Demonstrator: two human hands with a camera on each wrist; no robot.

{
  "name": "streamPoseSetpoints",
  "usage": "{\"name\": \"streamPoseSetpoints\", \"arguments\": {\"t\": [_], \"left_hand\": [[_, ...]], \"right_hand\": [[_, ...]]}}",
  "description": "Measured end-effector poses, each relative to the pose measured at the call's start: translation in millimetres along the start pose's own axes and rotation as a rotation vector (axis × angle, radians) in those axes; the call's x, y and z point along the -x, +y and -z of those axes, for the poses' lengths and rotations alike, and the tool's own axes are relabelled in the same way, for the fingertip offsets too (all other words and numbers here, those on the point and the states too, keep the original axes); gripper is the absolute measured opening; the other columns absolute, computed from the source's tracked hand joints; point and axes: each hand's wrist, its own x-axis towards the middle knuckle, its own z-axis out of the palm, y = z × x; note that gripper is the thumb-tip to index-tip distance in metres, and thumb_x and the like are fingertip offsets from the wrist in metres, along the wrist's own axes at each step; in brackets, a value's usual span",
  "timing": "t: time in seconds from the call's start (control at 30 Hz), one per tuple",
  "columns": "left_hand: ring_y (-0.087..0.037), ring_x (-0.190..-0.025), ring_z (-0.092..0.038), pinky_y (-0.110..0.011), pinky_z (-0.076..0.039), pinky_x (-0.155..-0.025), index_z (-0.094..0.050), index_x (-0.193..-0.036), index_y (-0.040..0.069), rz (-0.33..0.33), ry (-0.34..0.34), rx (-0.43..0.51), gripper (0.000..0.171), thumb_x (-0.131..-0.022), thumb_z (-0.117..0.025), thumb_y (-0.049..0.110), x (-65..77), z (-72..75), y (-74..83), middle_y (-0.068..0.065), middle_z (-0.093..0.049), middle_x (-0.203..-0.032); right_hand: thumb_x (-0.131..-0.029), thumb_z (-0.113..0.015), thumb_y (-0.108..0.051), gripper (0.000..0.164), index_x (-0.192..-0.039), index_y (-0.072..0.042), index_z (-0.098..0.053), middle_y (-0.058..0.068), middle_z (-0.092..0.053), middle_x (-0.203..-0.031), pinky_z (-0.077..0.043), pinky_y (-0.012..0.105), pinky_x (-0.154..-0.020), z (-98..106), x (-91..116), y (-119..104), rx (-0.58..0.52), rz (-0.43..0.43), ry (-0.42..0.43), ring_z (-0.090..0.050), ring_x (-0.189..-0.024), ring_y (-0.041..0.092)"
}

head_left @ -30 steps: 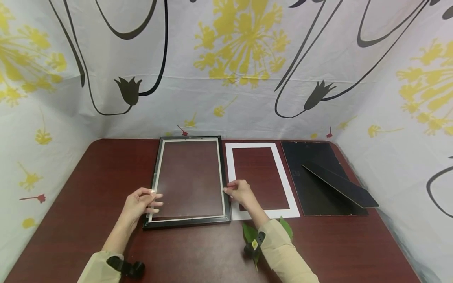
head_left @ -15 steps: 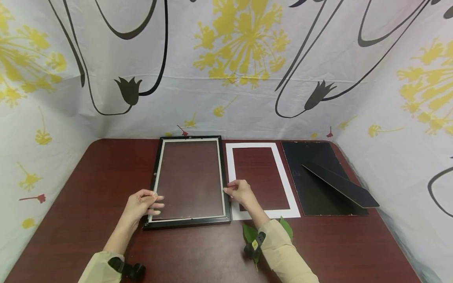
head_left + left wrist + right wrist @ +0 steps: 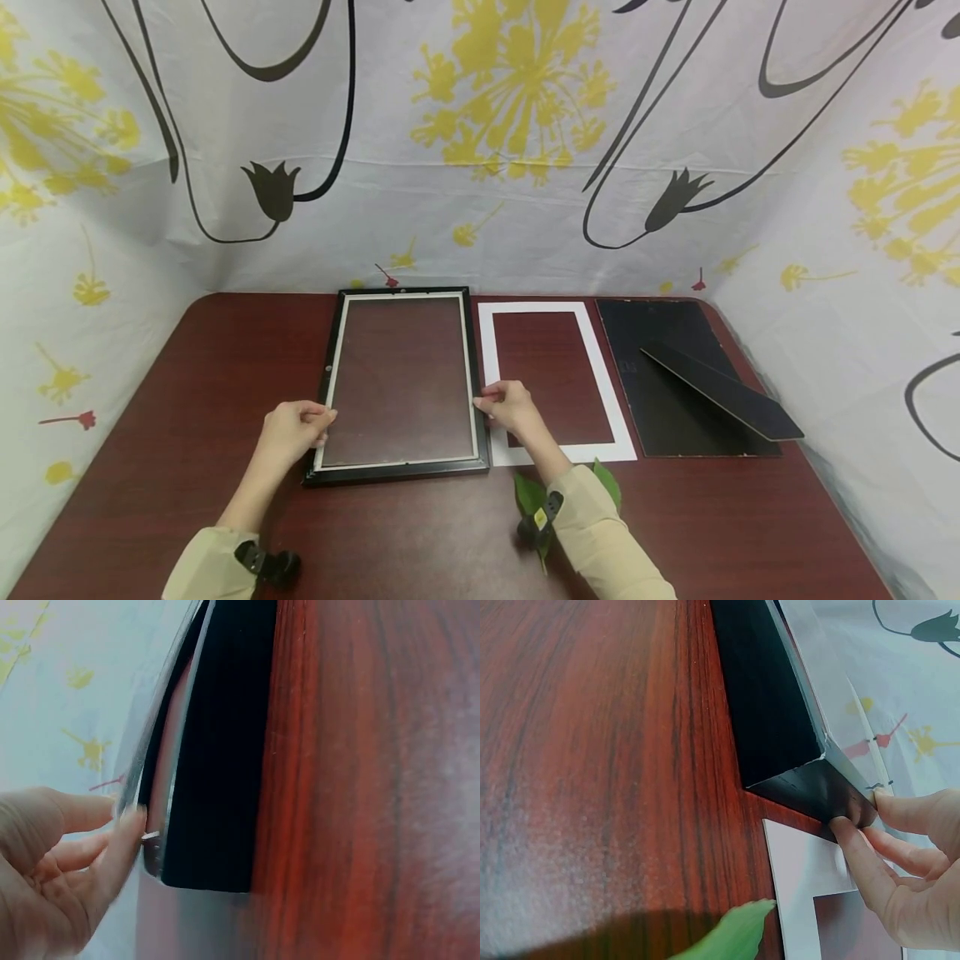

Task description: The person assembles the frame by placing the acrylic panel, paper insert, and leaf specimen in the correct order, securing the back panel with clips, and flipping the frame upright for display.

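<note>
A black picture frame lies back side up on the table, with pale inner edges. A clear sheet spans its opening. My left hand is at the frame's left side; in the left wrist view, its thumb and finger pinch the sheet's thin edge, a narrow gap above the frame. With thumb and fingers, my right hand grips the frame's right side. In the right wrist view, a fingertip touches the frame's black outer wall and the thumb is at its upper edge.
Right of the frame lies a white mat. Beyond it is a black backing board with its stand leg raised. Green leaves lie partly under the right sleeve. A patterned cloth encloses the brown table.
My left hand's spread fingers have drawn in to a pinch and moved slightly left. The right hand and the frame stay in place.
</note>
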Motion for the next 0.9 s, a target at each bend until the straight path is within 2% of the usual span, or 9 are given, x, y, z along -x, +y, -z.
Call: {"name": "streamPoseSetpoints", "arguments": {"t": [0.07,0.2,0.43,0.63,0.8,0.9], "left_hand": [[-0.011,-0.056,-0.063,-0.024,-0.047,-0.053,-0.066,-0.101,-0.006,-0.018,0.031,-0.093,0.033,-0.085,-0.063,0.023,0.8,1.0,2.3,-0.016,-0.071,-0.081],[-0.016,-0.059,-0.064,-0.027,-0.045,-0.051,-0.065,-0.103,-0.007,-0.034,0.063,-0.158,0.034,-0.083,-0.065,0.021,1.1,1.5,5.9,-0.019,-0.07,-0.084],[-0.021,-0.064,-0.065,-0.028,-0.046,-0.053,-0.066,-0.098,-0.006,-0.067,0.068,-0.183,0.028,-0.083,-0.063,0.017,3.1,5.9,9.5,-0.019,-0.069,-0.081],[-0.025,-0.071,-0.066,-0.031,-0.049,-0.057,-0.067,-0.096,-0.005,-0.108,0.092,-0.183,0.023,-0.081,-0.064,0.013,3.7,10.2,5.7,-0.018,-0.069,-0.083],[-0.032,-0.082,-0.065,-0.04,-0.05,-0.068,-0.06,-0.108,-0.007,-0.109,0.091,-0.166,0.035,-0.08,-0.066,0.013,-0.4,10.0,-1.7,-0.023,-0.066,-0.096],[-0.038,-0.093,-0.062,-0.045,-0.049,-0.076,-0.052,-0.118,-0.01,-0.093,0.025,-0.142,0.046,-0.081,-0.065,0.015,-6.2,9.3,-6.9,-0.028,-0.06,-0.109]], "right_hand": [[-0.081,-0.067,-0.007,0.026,-0.102,0.009,-0.062,0.021,-0.067,-0.089,-0.055,0.028,-0.061,-0.1,0.4,-0.6,0.002,0.0,-0.001,-0.065,-0.072,0.016],[-0.081,-0.067,-0.007,0.027,-0.102,0.009,-0.062,0.02,-0.067,-0.09,-0.055,0.028,-0.062,-0.2,0.4,-1.3,0.008,0.004,-0.002,-0.064,-0.072,0.015],[-0.081,-0.066,-0.007,0.027,-0.103,0.009,-0.062,0.02,-0.066,-0.091,-0.055,0.027,-0.062,0.5,0.7,-2.0,0.0,0.0,-0.006,-0.064,-0.072,0.015],[-0.082,-0.066,-0.007,0.027,-0.103,0.009,-0.062,0.02,-0.066,-0.091,-0.055,0.028,-0.062,1.1,1.0,-2.1,-0.009,-0.002,-0.008,-0.064,-0.072,0.015],[-0.081,-0.067,-0.006,0.027,-0.102,0.009,-0.062,0.02,-0.066,-0.09,-0.055,0.028,-0.063,0.8,1.3,-1.9,-0.018,-0.005,-0.007,-0.063,-0.071,0.015],[-0.081,-0.067,-0.006,0.027,-0.102,0.01,-0.062,0.02,-0.066,-0.089,-0.055,0.028,-0.062,0.6,1.5,-1.4,-0.02,-0.001,-0.008,-0.063,-0.071,0.015]]}}
